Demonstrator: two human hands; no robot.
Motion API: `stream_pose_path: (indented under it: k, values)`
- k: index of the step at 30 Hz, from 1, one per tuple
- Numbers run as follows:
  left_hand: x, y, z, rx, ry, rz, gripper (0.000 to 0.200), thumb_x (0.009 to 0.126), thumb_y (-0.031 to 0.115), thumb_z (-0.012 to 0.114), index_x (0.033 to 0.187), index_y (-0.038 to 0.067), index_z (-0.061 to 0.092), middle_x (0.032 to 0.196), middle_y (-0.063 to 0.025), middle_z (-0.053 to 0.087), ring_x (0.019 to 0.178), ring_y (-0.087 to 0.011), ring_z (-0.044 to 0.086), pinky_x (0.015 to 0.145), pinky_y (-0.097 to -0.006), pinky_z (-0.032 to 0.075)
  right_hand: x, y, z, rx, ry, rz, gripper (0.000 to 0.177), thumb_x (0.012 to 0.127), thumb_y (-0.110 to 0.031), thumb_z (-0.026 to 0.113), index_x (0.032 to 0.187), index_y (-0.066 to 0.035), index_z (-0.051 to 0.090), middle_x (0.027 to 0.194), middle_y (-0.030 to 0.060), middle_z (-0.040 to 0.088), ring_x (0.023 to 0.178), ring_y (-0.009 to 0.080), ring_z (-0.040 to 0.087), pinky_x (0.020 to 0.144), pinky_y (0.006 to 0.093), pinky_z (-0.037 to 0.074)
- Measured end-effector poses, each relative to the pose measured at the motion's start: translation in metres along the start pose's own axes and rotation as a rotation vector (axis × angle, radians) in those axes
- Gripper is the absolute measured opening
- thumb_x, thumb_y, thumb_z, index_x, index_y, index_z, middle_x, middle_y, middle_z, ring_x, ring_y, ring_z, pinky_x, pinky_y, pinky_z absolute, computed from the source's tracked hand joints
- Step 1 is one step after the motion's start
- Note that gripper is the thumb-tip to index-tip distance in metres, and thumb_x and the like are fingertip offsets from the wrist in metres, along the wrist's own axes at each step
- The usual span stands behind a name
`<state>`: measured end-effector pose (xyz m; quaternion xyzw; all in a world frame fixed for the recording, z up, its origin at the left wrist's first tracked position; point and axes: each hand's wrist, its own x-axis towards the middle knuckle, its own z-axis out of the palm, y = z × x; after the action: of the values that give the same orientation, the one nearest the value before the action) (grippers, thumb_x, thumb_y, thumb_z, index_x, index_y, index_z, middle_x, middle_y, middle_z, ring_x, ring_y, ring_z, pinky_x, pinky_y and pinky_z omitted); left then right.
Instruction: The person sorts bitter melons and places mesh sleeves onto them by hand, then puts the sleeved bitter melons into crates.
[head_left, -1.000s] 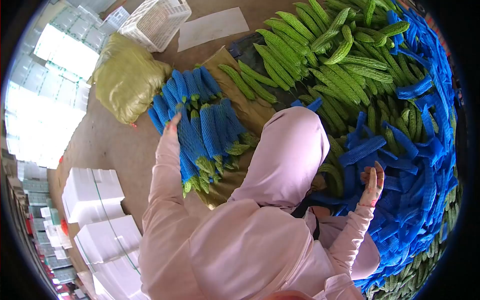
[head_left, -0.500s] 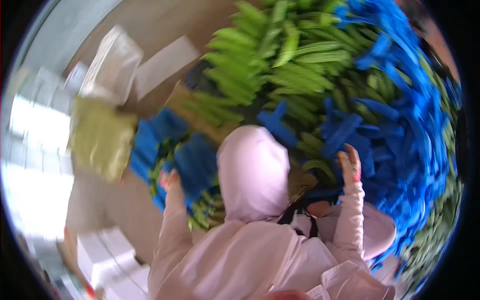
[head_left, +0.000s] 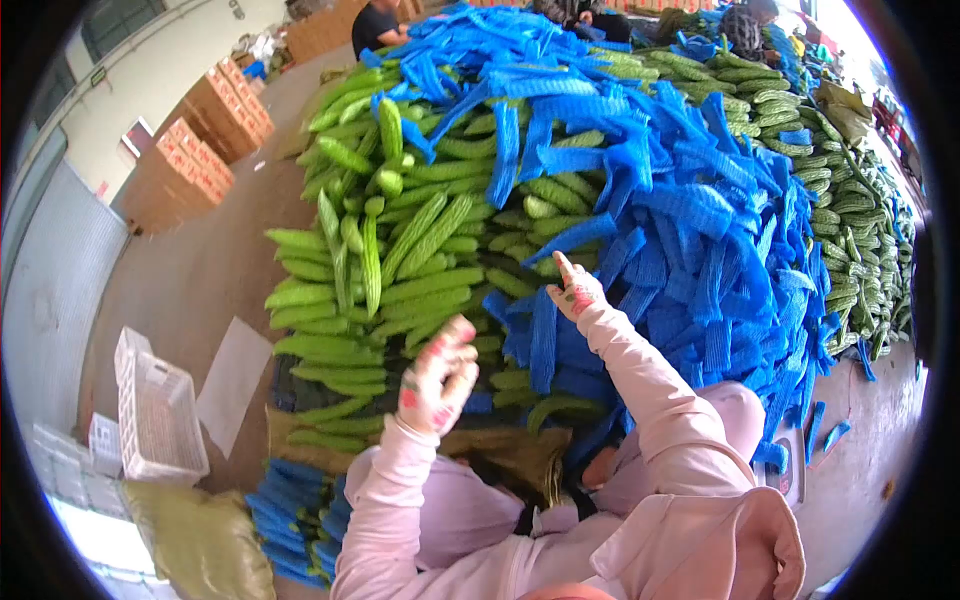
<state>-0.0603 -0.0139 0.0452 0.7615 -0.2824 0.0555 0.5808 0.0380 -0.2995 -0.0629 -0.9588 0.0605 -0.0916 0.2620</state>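
My left hand [head_left: 437, 380], in a patterned glove, hangs above the near edge of the pile with loosely bent fingers apart and nothing visible in them. Below and beyond it lie long ridged green bitter melons [head_left: 430, 235]. My right hand [head_left: 577, 287], gloved alike, is over the middle of the pile, its index finger stretched out and the others partly bent. I see nothing held in it. Close to it are blue foam net sleeves [head_left: 690, 200], heaped thickly to the right. At lower left, blue-sleeved melons [head_left: 285, 520] lie in a bundle.
A white plastic crate [head_left: 160, 415] and a pale flat sheet [head_left: 233, 385] lie on the floor at left, beside a full yellowish sack [head_left: 200, 540]. Stacked cartons [head_left: 180, 175] stand farther back. More melons [head_left: 850, 200] are piled at right. A person [head_left: 378, 25] is at the far side.
The view has swung up and right from the lower-left bundle to the pile. My left hand has left the blue-sleeved melons; my right hand now reaches farther forward over the pile.
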Motion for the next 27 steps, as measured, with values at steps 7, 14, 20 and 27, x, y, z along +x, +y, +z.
stream_pose_path:
  k: [7, 14, 20, 27]
  values:
    - [0.02, -0.025, 0.024, 0.171, -0.271, -0.179, 0.037, 0.087, 0.008, 0.061, 0.122, 0.001, 0.054, 0.106, -0.0126, 0.065, 0.091, -0.0162, 0.064, 0.082, -0.0276, 0.05, 0.104, 0.082, 0.036, -0.136, -0.022, 0.228, 0.074, 0.082, -0.045, 0.061, 0.143, -0.023, 0.027, 0.124, 0.0235, 0.049, 0.103, 0.0368, 0.056, 0.089, 0.0405, 0.047]
    - [0.039, -0.056, 0.025, 0.02, 0.044, -0.21, 0.039, 0.09, 0.007, 0.053, 0.128, 0.0, 0.048, 0.118, -0.013, 0.059, 0.1, -0.0171, 0.06, 0.086, -0.0291, 0.048, 0.039, -0.018, -0.024, 0.891, 0.368, -0.266, 0.013, 0.08, -0.022, 0.069, 0.082, -0.009, 0.067, 0.075, 0.0099, 0.06, 0.075, 0.023, 0.059, 0.071, 0.0306, 0.048]
    - [0.057, -0.019, 0.023, -0.456, 0.042, -0.448, 0.034, 0.096, 0.022, 0.05, 0.123, 0.002, 0.051, 0.105, -0.0068, 0.061, 0.09, -0.0131, 0.058, 0.077, -0.0254, 0.048, -0.03, -0.075, -0.045, 1.01, -0.282, -0.675, 0.031, 0.082, -0.02, 0.069, 0.062, -0.004, 0.052, 0.061, 0.006, 0.049, 0.057, 0.0207, 0.049, 0.054, 0.0339, 0.039]
    - [0.04, -0.008, 0.023, -0.444, -0.128, -0.602, 0.026, 0.089, 0.018, 0.061, 0.111, 0.005, 0.057, 0.093, 0.0004, 0.062, 0.077, -0.0059, 0.057, 0.058, -0.0197, 0.047, -0.055, -0.083, -0.055, 0.77, -0.027, -0.784, 0.032, 0.077, -0.027, 0.071, 0.064, -0.003, 0.054, 0.064, 0.0094, 0.051, 0.059, 0.0269, 0.053, 0.052, 0.0375, 0.041]
